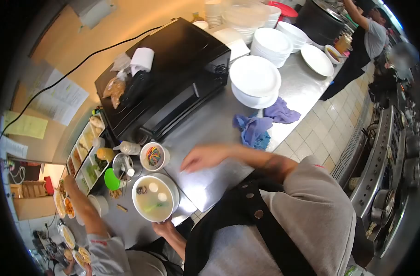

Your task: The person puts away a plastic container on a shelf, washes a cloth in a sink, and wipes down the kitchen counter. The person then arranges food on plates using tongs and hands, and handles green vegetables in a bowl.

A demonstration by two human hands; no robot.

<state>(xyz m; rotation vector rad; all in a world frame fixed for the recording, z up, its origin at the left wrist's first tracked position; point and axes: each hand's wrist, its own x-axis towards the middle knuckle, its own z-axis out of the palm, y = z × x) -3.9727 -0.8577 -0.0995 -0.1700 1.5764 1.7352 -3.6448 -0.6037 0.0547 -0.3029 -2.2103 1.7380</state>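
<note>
My left hand (163, 226) is closed on the near rim and side of a white bowl (175, 195). In the bowl is a pale broth (150, 204) with two round white pieces, something green and a darker piece. My right hand (203, 158), slightly blurred, hovers over the steel counter with its fingers stretched out and nothing visible in them. A white tub of coloured rubber bands (154, 156) stands just beyond the bowl. Beside it are a green lid (112, 179) and a clear container (123, 166).
A black oven (173, 78) stands behind. White plates (255, 76) and purple cloths (253, 126) lie to the right. Trays of ingredients (88, 172) are at the left, where a co-worker's arm (88, 211) reaches. Another person (373, 37) stands at the far right, near the stoves (380, 152).
</note>
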